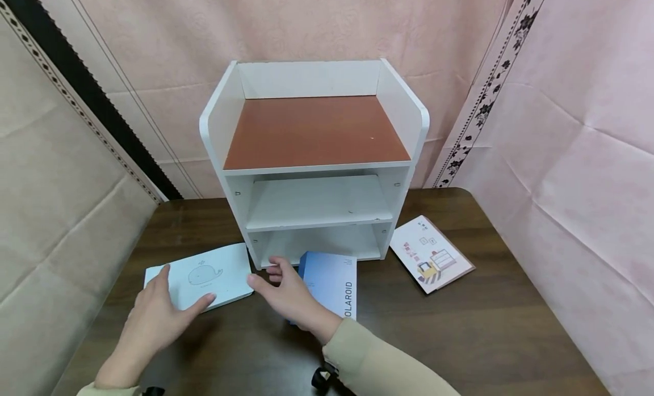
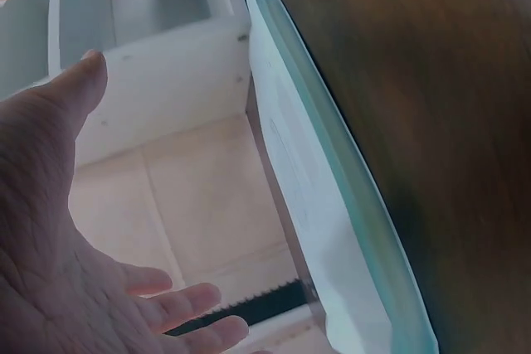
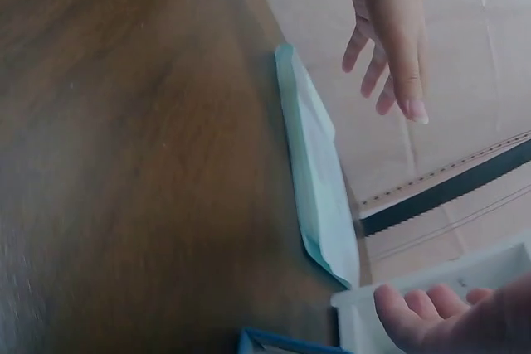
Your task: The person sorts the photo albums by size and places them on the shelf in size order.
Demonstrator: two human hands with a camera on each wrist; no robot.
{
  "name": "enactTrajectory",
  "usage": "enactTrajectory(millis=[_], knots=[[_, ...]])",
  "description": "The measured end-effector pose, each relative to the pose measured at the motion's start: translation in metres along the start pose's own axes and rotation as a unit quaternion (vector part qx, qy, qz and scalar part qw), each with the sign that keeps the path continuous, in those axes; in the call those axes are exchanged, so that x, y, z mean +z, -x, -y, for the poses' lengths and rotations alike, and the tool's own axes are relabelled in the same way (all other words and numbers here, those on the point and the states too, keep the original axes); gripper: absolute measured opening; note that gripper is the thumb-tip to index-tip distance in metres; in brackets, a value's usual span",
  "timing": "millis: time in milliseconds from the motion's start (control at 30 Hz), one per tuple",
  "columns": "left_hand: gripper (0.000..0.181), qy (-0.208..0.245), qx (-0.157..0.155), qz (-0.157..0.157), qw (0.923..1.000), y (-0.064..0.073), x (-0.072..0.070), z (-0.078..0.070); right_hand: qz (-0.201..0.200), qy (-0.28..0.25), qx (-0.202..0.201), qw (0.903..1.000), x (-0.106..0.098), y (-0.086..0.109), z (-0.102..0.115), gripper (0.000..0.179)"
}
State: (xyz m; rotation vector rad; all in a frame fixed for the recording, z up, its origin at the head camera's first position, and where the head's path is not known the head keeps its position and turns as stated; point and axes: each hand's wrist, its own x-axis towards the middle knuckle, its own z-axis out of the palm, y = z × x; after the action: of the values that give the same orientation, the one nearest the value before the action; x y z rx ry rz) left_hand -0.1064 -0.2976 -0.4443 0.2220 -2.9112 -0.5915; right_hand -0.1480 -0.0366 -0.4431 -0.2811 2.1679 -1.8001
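Left hand [image 1: 159,316]: thumb and fingers spread, nothing held, above whale-print notebook [image 1: 225,277] on table [image 1: 490,333]. Right hand [image 1: 288,294]: fingers loosely bent, nothing held; hand and wrist mask part of blue box [image 1: 328,279]. Box lettering reads "OLAROID" — anything before it covered. Right wrist view shows gap between left hand and notebook, unclear in head view; box cut off there. Left wrist view shows layered notebook edge. Booklet [image 1: 431,254] at right — small print illegible. White shelf unit [image 1: 317,135] behind.

Whale booklet [image 1: 214,274], smooth paper; table [image 1: 429,333], wood-grained (faintly glossy); backdrop [image 1: 327,27], creased cloth.
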Motion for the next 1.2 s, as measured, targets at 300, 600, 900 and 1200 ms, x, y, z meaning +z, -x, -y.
enactTrajectory(millis=[300,600,900,1200], knots=[[0.127,-0.003,-0.062,0.012,0.998,-0.014,-0.003,0.033,0.007,-0.014,0.06,0.9981,0.024,-0.01,-0.005,0.076],[0.132,-0.008,-0.094,0.037,0.9949,-0.021,-0.002,0.054,-0.004,0.005,0.147,0.9892,0.036,-0.022,-0.008,0.079],[0.135,-0.02,-0.124,0.091,0.988,-0.023,0.0,0.066,-0.023,-0.008,0.16,0.9869,0.045,-0.03,-0.017,0.074],[0.133,-0.038,-0.12,0.11,0.986,-0.03,0.004,0.066,-0.021,-0.032,0.173,0.9842,0.043,-0.035,-0.02,0.075]])
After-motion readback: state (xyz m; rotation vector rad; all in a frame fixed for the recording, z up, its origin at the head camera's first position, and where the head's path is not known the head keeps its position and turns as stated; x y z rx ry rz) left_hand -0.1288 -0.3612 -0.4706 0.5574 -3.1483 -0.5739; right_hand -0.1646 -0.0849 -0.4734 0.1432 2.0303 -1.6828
